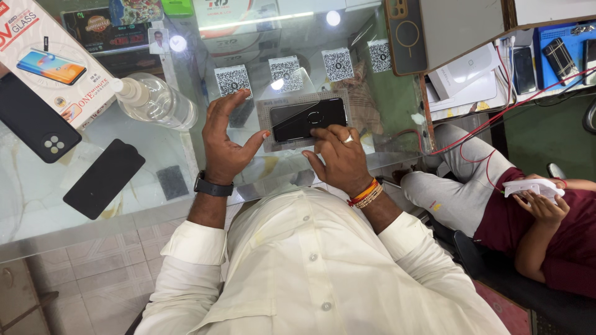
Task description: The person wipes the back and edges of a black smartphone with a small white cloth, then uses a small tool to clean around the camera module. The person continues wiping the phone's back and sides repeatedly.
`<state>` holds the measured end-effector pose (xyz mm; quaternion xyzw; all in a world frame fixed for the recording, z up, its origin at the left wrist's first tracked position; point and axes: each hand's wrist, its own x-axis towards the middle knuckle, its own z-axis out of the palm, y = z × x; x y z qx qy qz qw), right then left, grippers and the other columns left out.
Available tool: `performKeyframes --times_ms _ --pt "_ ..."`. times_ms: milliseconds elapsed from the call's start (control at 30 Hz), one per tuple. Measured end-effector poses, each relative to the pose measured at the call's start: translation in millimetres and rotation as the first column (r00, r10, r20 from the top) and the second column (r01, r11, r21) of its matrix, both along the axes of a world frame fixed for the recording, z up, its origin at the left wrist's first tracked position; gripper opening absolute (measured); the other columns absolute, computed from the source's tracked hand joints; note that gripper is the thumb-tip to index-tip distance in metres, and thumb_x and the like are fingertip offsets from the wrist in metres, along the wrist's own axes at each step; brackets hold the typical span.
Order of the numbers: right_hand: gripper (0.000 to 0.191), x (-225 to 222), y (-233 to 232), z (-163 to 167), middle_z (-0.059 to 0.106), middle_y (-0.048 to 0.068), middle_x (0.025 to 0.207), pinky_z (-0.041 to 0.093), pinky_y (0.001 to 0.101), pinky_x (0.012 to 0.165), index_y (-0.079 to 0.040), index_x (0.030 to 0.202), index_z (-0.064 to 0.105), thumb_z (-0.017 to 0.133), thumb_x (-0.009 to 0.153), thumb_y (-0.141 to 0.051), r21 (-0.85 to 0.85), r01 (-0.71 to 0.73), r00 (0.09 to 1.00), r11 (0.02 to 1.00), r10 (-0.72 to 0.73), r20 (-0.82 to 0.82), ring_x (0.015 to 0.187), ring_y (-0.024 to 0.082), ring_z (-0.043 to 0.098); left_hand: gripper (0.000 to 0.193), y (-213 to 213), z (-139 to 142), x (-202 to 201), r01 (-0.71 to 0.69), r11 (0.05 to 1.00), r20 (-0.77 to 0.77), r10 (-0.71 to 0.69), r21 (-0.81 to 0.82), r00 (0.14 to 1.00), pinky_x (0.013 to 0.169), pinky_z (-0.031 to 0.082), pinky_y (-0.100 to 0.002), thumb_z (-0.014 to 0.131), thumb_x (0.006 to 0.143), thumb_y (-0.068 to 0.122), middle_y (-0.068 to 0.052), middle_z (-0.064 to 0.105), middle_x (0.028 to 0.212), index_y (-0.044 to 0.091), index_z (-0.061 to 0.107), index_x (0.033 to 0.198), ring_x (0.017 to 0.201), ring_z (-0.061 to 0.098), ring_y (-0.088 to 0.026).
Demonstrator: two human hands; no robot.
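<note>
Phone: dark phone [308, 118] lies flat in a grey tray [267, 133] on the glass counter [37, 192], right in front of the person.
Right hand: right hand [340, 158] presses fingertips onto the screen's lower edge, grasping nothing.
Left hand: left hand [225, 138] is open, cupped beside the tray's left end, holding nothing.
Done: phone seated in the tray, screen looking covered and clean.
Left: seemingly the last pressing-down; spray bottle [155, 99] and black cloth [172, 182] lie unused nearby.
</note>
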<state>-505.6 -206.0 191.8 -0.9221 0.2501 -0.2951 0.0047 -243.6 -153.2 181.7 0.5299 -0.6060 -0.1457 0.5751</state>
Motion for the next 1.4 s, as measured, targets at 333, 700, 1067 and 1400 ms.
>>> performKeyframes --times_ms 333,700,1067,1400 --pt "0.031 -11 2 -4 0.063 0.009 0.097 0.049 0.0454 0.084 -0.007 0.091 0.053 0.083 0.091 -0.002 -0.022 -0.02 0.983 1.0 0.024 0.183 0.093 0.027 0.066 0.072 -4 0 -5 0.005 1.0 -0.013 -0.005 -0.002 1.0 0.116 0.05 -0.044 0.091 0.08 0.013 -0.012 0.065 0.14 0.008 0.056 0.142 0.133 0.06 -0.031" --pt "0.021 -4 2 2 0.069 0.016 0.103 0.052 0.051 0.106 -0.003 0.094 0.055 0.074 0.093 0.005 0.023 -0.092 0.987 0.996 0.088 0.135 0.092 0.02 0.07 0.072 -3 1 -6 0.001 1.0 -0.005 -0.001 0.005 1.0 0.116 0.049 -0.044 0.091 0.079 0.011 -0.012 0.065 0.14 0.007 0.056 0.142 0.132 0.06 -0.031" --pt "0.02 7 1 13 0.065 0.011 0.092 0.045 0.0509 0.112 -0.005 0.087 0.053 0.071 0.094 0.001 -0.028 -0.078 0.997 0.997 0.078 0.005 0.11 0.027 0.072 0.073 -1 2 -3 0.006 1.0 0.002 -0.005 -0.006 1.0 0.115 0.049 -0.044 0.091 0.078 0.01 -0.012 0.065 0.14 0.006 0.056 0.142 0.132 0.06 -0.03" --pt "0.023 8 1 12 0.07 0.019 0.105 0.045 0.0519 0.112 -0.003 0.084 0.052 0.073 0.094 -0.002 -0.009 -0.06 0.998 0.998 0.059 -0.034 0.093 0.024 0.07 0.074 -2 3 -2 0.016 1.0 -0.001 -0.016 -0.007 1.0 0.115 0.05 -0.044 0.091 0.077 0.01 -0.012 0.065 0.14 0.006 0.056 0.142 0.132 0.06 -0.031"
